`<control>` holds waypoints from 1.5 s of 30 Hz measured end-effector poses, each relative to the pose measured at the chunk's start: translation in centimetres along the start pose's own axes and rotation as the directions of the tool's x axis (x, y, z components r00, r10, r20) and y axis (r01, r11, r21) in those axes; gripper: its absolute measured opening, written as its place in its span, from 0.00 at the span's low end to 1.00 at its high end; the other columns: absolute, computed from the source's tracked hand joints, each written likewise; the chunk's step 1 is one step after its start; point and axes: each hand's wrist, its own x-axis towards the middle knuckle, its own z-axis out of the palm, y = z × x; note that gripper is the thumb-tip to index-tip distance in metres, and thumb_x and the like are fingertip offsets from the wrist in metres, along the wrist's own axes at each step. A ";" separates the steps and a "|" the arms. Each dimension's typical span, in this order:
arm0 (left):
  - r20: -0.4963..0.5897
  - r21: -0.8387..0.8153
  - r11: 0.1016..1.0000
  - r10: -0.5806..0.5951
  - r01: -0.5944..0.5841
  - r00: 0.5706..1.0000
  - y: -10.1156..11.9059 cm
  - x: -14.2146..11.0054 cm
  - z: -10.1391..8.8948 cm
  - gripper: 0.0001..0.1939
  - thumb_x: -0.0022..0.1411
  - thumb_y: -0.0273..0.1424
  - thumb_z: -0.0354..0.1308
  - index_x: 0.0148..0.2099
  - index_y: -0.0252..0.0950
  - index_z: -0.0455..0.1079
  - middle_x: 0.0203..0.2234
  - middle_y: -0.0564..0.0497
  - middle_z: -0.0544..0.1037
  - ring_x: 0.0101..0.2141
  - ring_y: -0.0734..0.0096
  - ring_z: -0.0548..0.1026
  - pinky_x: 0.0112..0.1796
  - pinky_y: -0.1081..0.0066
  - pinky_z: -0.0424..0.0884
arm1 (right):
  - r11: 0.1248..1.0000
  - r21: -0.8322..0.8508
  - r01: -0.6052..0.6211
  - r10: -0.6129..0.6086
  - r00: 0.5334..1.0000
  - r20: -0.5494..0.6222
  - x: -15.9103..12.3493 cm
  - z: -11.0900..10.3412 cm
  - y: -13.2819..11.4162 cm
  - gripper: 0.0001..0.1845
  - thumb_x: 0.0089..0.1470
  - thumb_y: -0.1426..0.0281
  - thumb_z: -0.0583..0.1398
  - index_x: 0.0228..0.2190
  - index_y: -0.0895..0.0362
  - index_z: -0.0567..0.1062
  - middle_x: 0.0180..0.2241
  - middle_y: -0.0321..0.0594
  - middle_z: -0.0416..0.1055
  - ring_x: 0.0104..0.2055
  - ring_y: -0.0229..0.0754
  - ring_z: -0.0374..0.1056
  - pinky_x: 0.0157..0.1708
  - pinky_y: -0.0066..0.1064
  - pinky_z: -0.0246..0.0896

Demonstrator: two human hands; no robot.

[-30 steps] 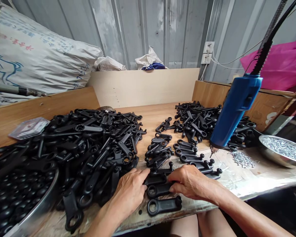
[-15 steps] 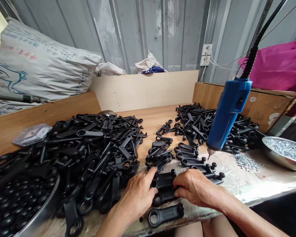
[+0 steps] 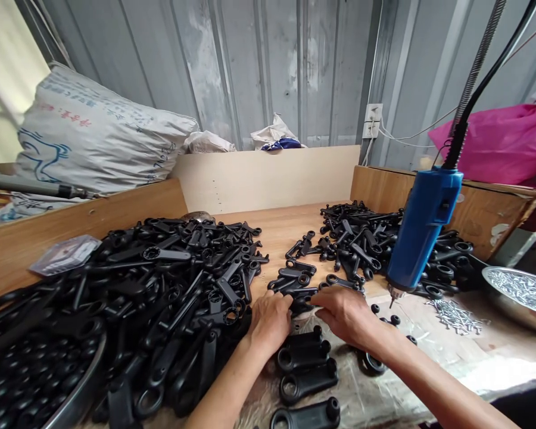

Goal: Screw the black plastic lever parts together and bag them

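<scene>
My left hand [image 3: 270,319] and my right hand [image 3: 346,313] are at a small cluster of black plastic crank arms in the middle of the bench. Each hand's curled fingers close on one end of a black crank arm [image 3: 301,305] lying between them; the fingertips are partly hidden. Below them, several crank arms [image 3: 311,378] lie in a row, ring ends left and knob ends right. More crank arms [image 3: 295,277] lie just beyond my hands. Under my right forearm, another arm's ring end [image 3: 375,363] shows.
A large heap of crank arms [image 3: 183,292] covers the left, with a metal bowl [image 3: 83,387] of black knobs in front. Another heap [image 3: 351,232] lies back right. A blue electric screwdriver [image 3: 424,229] hangs beside loose screws [image 3: 455,314] and a screw bowl [image 3: 513,316].
Both hands have moved away from me, off the front row of crank arms to the cluster behind it. The row now lies uncovered. The view has tilted up slightly.
</scene>
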 end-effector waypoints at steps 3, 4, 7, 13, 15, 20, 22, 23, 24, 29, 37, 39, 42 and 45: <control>-0.025 0.008 1.000 -0.018 0.018 1.000 -1.1 1.8 0.8 0.05 0.62 0.26 0.55 0.38 0.34 0.72 0.33 0.48 0.76 0.42 0.61 0.72 0.42 0.62 0.66 | 0.998 -0.057 -0.005 0.007 0.999 0.038 3.0 1.0 0.2 0.11 0.51 0.76 0.56 0.33 0.57 0.78 0.37 0.46 0.74 0.45 0.49 0.66 0.36 0.31 0.54; -0.038 0.005 1.000 -0.030 0.030 0.999 -1.5 2.3 0.9 0.05 0.63 0.26 0.54 0.39 0.34 0.71 0.34 0.49 0.76 0.42 0.62 0.72 0.43 0.60 0.66 | 0.998 -0.070 -0.011 0.015 0.999 0.050 3.8 1.4 0.2 0.11 0.51 0.76 0.56 0.33 0.57 0.78 0.38 0.47 0.74 0.45 0.50 0.66 0.37 0.32 0.54; -0.090 -0.030 0.997 -0.072 0.069 0.993 -2.1 2.7 0.5 0.08 0.64 0.24 0.51 0.41 0.32 0.71 0.35 0.46 0.76 0.42 0.60 0.72 0.46 0.59 0.64 | 0.995 -0.087 -0.045 0.052 0.995 0.080 5.5 1.8 0.1 0.09 0.51 0.75 0.58 0.32 0.58 0.79 0.37 0.49 0.74 0.46 0.51 0.65 0.38 0.33 0.56; -0.133 -0.227 0.974 -0.045 0.014 0.990 -0.5 -0.1 -0.9 0.14 0.63 0.22 0.48 0.46 0.38 0.72 0.36 0.48 0.78 0.41 0.63 0.74 0.42 0.69 0.66 | 0.991 -0.049 -0.127 0.130 0.989 0.070 5.2 -0.1 0.5 0.14 0.52 0.74 0.56 0.38 0.50 0.78 0.40 0.38 0.75 0.47 0.46 0.66 0.39 0.31 0.56; -0.064 -0.318 0.947 0.033 -0.052 0.997 0.1 -0.9 -1.0 0.12 0.60 0.23 0.52 0.38 0.41 0.75 0.29 0.55 0.79 0.35 0.68 0.76 0.34 0.75 0.66 | 0.986 -0.036 -0.164 0.166 0.984 0.062 4.9 -0.9 0.9 0.14 0.53 0.74 0.55 0.37 0.51 0.78 0.41 0.38 0.75 0.47 0.44 0.66 0.39 0.30 0.56; 0.042 -0.413 0.906 0.119 -0.092 0.992 0.6 -1.0 -0.4 0.11 0.56 0.23 0.55 0.30 0.43 0.76 0.26 0.56 0.79 0.33 0.68 0.77 0.33 0.75 0.66 | 0.978 -0.021 -0.207 0.208 0.977 0.049 4.9 -2.0 1.1 0.17 0.53 0.75 0.53 0.41 0.52 0.78 0.44 0.41 0.74 0.51 0.46 0.65 0.42 0.31 0.56; 0.045 -0.406 0.911 0.105 -0.077 0.993 0.3 -0.8 -0.2 0.11 0.56 0.23 0.55 0.32 0.43 0.76 0.28 0.56 0.80 0.35 0.67 0.77 0.35 0.74 0.67 | 0.983 -0.009 -0.184 0.184 0.979 0.092 4.9 -2.1 0.9 0.17 0.53 0.74 0.54 0.41 0.52 0.78 0.43 0.42 0.75 0.49 0.47 0.67 0.42 0.32 0.57; 0.044 -0.397 0.915 0.093 -0.068 0.995 0.2 -0.7 -0.2 0.12 0.56 0.23 0.54 0.33 0.43 0.76 0.29 0.56 0.80 0.36 0.67 0.77 0.36 0.74 0.67 | 0.987 0.001 -0.163 0.162 0.979 0.123 4.7 -2.1 0.7 0.17 0.52 0.73 0.55 0.42 0.51 0.78 0.43 0.41 0.76 0.48 0.47 0.67 0.43 0.32 0.57; 0.038 -0.385 0.921 0.075 -0.055 0.996 0.0 -0.6 -0.2 0.12 0.56 0.22 0.54 0.33 0.43 0.76 0.30 0.55 0.80 0.36 0.67 0.77 0.37 0.74 0.67 | 0.990 0.013 -0.139 0.136 0.979 0.154 4.6 -2.0 0.6 0.17 0.52 0.72 0.57 0.43 0.51 0.78 0.43 0.41 0.76 0.48 0.47 0.68 0.43 0.32 0.57; -0.040 -0.269 0.961 -0.073 0.059 0.997 -1.1 -0.1 -1.1 0.16 0.60 0.20 0.47 0.41 0.40 0.74 0.40 0.49 0.78 0.46 0.63 0.73 0.45 0.68 0.65 | 0.996 0.061 -0.062 0.045 0.966 0.256 4.0 -0.9 0.0 0.17 0.48 0.65 0.62 0.43 0.48 0.78 0.42 0.41 0.76 0.48 0.49 0.67 0.41 0.32 0.57; 0.031 -0.144 0.968 -0.201 0.204 0.979 -2.2 0.4 -1.1 0.18 0.57 0.21 0.51 0.47 0.41 0.71 0.37 0.46 0.79 0.44 0.57 0.75 0.41 0.65 0.67 | 0.995 0.102 -0.001 -0.027 0.962 0.272 4.9 0.4 -0.5 0.10 0.41 0.69 0.66 0.31 0.52 0.81 0.34 0.38 0.77 0.38 0.44 0.69 0.30 0.27 0.53; 0.020 -0.141 0.962 -0.232 0.233 0.972 -2.3 0.5 -1.2 0.16 0.56 0.19 0.50 0.44 0.39 0.71 0.35 0.45 0.79 0.42 0.57 0.76 0.39 0.66 0.67 | 0.993 0.113 -0.016 -0.010 0.974 0.225 4.7 0.2 -0.4 0.09 0.42 0.69 0.64 0.31 0.54 0.81 0.30 0.38 0.76 0.34 0.41 0.68 0.27 0.26 0.51; -0.022 -0.179 0.948 -0.273 0.265 0.962 -2.1 0.5 -1.6 0.17 0.56 0.18 0.48 0.43 0.39 0.70 0.35 0.45 0.79 0.42 0.56 0.76 0.37 0.66 0.66 | 0.990 0.135 -0.027 0.008 0.990 0.141 4.2 -1.1 -0.3 0.09 0.46 0.71 0.60 0.32 0.56 0.79 0.27 0.34 0.74 0.31 0.37 0.67 0.25 0.23 0.51; -0.069 -0.265 0.916 -0.328 0.300 0.942 -2.1 0.4 -2.1 0.18 0.57 0.19 0.47 0.46 0.39 0.69 0.37 0.45 0.79 0.41 0.55 0.76 0.36 0.66 0.66 | 0.994 0.099 -0.050 0.044 0.997 0.066 3.8 -3.3 -0.7 0.10 0.47 0.72 0.58 0.33 0.57 0.77 0.28 0.33 0.73 0.31 0.35 0.66 0.25 0.22 0.51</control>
